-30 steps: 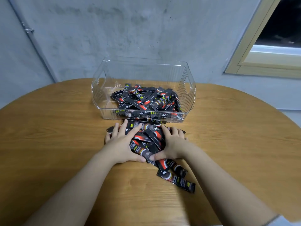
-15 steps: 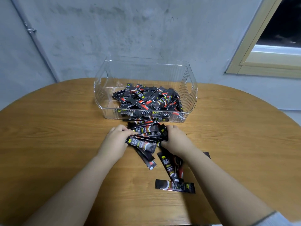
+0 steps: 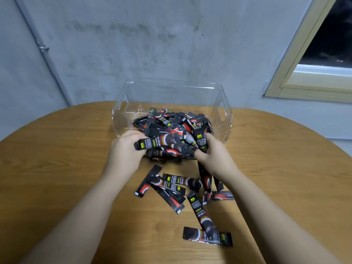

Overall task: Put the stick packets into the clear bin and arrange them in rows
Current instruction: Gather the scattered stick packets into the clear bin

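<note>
nearest the camera on the wooden desk [image 3: 57, 168], loose stick packets [image 3: 171, 189] lie scattered at odd angles, one flat packet [image 3: 207, 236] lying closest of all. beyond them, the left hand [image 3: 123, 151] and right hand [image 3: 213, 155] both clutch a thick bundle of packets [image 3: 165, 143] from either end, fingers curled round it, lifted above the desk just before the bin's near wall. further back stands the clear bin [image 3: 222, 119], holding a jumbled heap of packets [image 3: 171, 119], not in rows. behind it rise a grey wall [image 3: 133, 44] and, at right, a window frame [image 3: 297, 54].
</note>
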